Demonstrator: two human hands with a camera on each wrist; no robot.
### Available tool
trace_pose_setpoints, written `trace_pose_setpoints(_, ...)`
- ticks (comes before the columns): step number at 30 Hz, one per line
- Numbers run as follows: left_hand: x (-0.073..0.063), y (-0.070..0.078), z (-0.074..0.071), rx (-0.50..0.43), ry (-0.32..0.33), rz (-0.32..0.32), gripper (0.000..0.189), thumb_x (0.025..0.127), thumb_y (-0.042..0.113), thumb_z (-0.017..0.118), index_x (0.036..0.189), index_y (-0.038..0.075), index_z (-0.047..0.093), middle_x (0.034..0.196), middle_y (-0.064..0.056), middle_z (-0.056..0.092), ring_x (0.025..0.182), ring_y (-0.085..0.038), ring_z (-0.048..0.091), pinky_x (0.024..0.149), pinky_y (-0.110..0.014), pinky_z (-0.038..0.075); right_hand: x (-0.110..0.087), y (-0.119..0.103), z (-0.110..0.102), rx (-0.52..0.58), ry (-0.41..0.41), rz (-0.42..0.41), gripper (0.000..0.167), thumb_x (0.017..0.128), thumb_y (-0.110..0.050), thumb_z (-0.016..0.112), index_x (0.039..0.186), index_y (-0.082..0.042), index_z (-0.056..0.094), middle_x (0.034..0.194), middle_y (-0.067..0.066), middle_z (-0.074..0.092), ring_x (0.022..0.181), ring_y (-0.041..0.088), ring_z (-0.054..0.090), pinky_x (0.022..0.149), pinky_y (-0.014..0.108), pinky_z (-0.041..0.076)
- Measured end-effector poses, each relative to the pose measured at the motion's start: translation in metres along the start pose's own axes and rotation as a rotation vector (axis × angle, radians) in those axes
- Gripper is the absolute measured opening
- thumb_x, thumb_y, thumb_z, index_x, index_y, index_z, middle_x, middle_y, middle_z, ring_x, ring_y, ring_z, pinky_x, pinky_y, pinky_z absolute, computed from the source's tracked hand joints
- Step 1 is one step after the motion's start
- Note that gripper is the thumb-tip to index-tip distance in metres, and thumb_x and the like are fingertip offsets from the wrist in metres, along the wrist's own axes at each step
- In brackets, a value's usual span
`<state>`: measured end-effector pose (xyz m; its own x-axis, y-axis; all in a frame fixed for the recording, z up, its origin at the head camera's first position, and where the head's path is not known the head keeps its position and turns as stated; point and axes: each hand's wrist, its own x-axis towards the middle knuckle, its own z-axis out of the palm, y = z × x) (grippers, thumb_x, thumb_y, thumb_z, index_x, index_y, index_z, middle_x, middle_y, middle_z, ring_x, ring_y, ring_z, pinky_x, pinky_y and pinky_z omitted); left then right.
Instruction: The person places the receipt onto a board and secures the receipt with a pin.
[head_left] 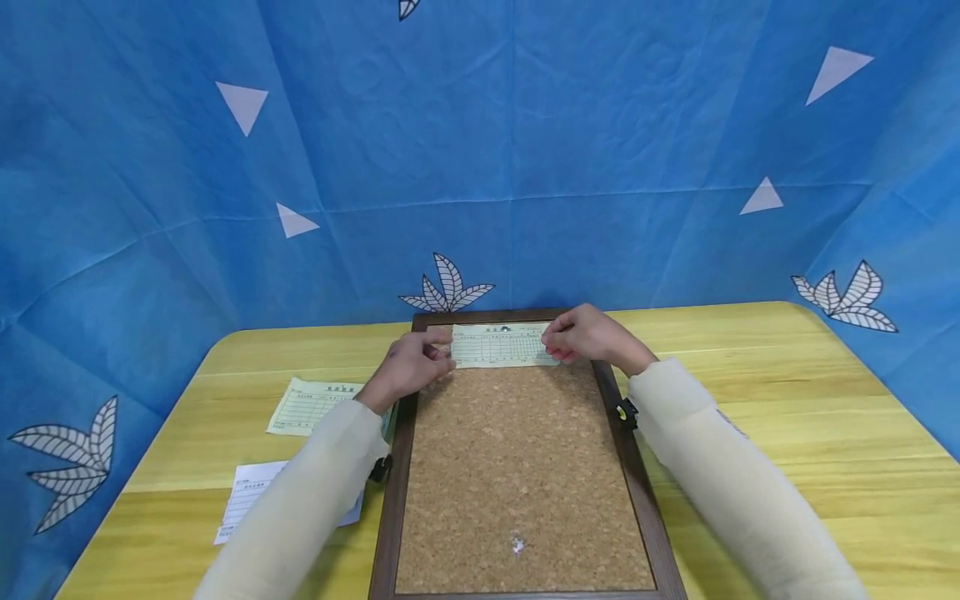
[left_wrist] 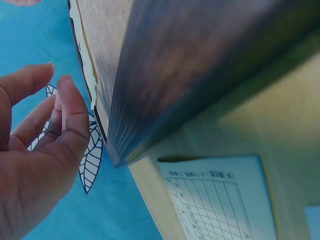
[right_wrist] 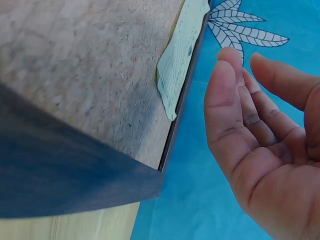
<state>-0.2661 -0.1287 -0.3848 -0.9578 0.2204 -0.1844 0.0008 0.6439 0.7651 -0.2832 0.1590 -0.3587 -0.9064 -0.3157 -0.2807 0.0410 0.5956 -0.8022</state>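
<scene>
A pale green printed slip (head_left: 498, 345) lies across the top of a cork board (head_left: 517, 467) with a dark wooden frame. A small shiny spot like a pin head (head_left: 506, 329) shows at the slip's upper middle. My left hand (head_left: 412, 362) is beside the slip's left end, thumb and fingers bent loosely and apart in the left wrist view. At the other end is my right hand (head_left: 588, 335), its fingertips overlapping the slip in the head view. In the right wrist view, those fingers stand off the slip with a gap between thumb and forefinger.
Left of the board, another green slip (head_left: 303, 406) and a white slip (head_left: 251, 492) lie on the wooden table (head_left: 847, 392), partly behind the left sleeve. A small shiny cluster (head_left: 517, 545) sits low on the cork. Blue patterned cloth (head_left: 510, 150) hangs behind.
</scene>
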Motion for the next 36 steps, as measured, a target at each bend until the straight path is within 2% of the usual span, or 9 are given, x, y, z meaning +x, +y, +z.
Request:
trace_pose_setpoints(6, -0.009, -0.002, -0.003, -0.003, 0.024, 0.013, 0.043, 0.094, 0.015, 0.070, 0.136, 0.005, 0.061, 0.092, -0.007, 0.064, 0.070, -0.017, 0.054, 0.063, -0.030, 0.044, -0.010, 0.003, -0.002, -0.022, 0.006, -0.020, 0.025, 0.102, -0.009, 0.056, 0.114, 0.011, 0.066, 0.099, 0.021, 0.069, 0.085, 0.030, 0.068, 0.079, 0.041, 0.058)
trace_pose_setpoints(10, -0.013, -0.003, -0.004, -0.010, 0.034, 0.017, 0.043, 0.094, 0.014, 0.070, 0.135, 0.006, 0.062, 0.092, -0.006, 0.065, 0.069, -0.017, 0.057, 0.061, -0.030, 0.044, -0.017, 0.007, -0.003, -0.047, 0.016, -0.045, 0.023, 0.101, -0.008, 0.057, 0.110, 0.011, 0.067, 0.092, 0.017, 0.070, 0.079, 0.024, 0.067, 0.076, 0.040, 0.057)
trace_pose_setpoints(16, -0.020, -0.008, -0.007, -0.023, 0.031, 0.040, 0.044, 0.095, 0.015, 0.069, 0.137, 0.006, 0.061, 0.096, -0.006, 0.066, 0.072, -0.018, 0.059, 0.065, -0.031, 0.046, -0.025, 0.011, -0.003, -0.091, 0.042, -0.083, 0.019, 0.099, -0.006, 0.060, 0.104, 0.010, 0.068, 0.075, 0.007, 0.066, 0.067, 0.012, 0.058, 0.070, 0.034, 0.054)
trace_pose_setpoints(24, -0.029, -0.016, -0.009, -0.038, 0.051, 0.039, 0.044, 0.095, 0.016, 0.070, 0.138, 0.009, 0.062, 0.098, -0.007, 0.065, 0.075, -0.020, 0.059, 0.064, -0.030, 0.047, -0.039, 0.014, -0.003, -0.097, 0.025, -0.078, 0.021, 0.098, -0.009, 0.062, 0.109, 0.008, 0.068, 0.077, 0.007, 0.066, 0.071, 0.016, 0.060, 0.073, 0.038, 0.056)
trace_pose_setpoints(30, -0.036, -0.022, -0.014, -0.035, 0.077, 0.027, 0.044, 0.095, 0.018, 0.071, 0.137, 0.010, 0.062, 0.101, -0.007, 0.065, 0.083, -0.022, 0.060, 0.064, -0.031, 0.048, -0.049, 0.018, -0.004, -0.039, 0.015, -0.082, 0.028, 0.098, -0.008, 0.061, 0.118, 0.011, 0.063, 0.089, 0.014, 0.070, 0.080, 0.023, 0.066, 0.077, 0.041, 0.057)
trace_pose_setpoints(36, -0.042, -0.029, -0.022, -0.031, 0.076, 0.017, 0.046, 0.095, 0.019, 0.070, 0.139, 0.008, 0.059, 0.106, -0.010, 0.065, 0.085, -0.021, 0.065, 0.068, -0.033, 0.053, -0.057, 0.025, -0.004, 0.002, 0.038, -0.089, 0.031, 0.099, -0.008, 0.061, 0.121, 0.013, 0.061, 0.092, 0.018, 0.070, 0.081, 0.024, 0.067, 0.076, 0.040, 0.057)
